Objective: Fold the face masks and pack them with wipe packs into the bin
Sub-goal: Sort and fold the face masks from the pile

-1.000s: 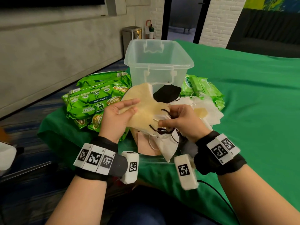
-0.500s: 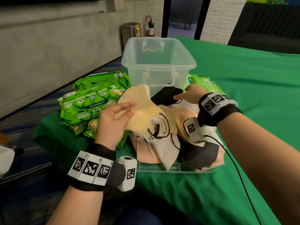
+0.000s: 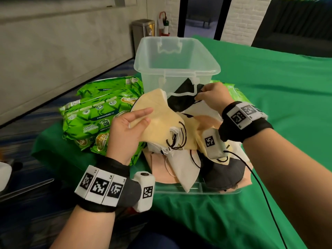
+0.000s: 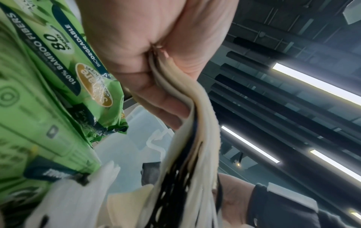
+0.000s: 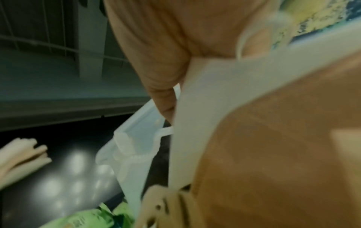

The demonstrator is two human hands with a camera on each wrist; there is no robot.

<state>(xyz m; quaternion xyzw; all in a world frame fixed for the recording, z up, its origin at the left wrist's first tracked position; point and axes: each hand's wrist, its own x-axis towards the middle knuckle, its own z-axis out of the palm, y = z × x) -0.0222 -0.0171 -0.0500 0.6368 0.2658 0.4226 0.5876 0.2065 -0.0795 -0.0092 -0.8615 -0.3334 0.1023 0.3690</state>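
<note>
Left hand (image 3: 126, 131) grips a folded stack of soft beige masks (image 3: 158, 121), dark ear loops dangling. Right hand (image 3: 213, 95) pinches a black mask (image 3: 181, 100) against the translucent plastic bin (image 3: 177, 59). Glossy green wipe packs (image 3: 97, 115) lie left of it.

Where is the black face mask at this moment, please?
In the head view, the black face mask lies against the clear bin's near wall, pinched by the right hand.
</note>
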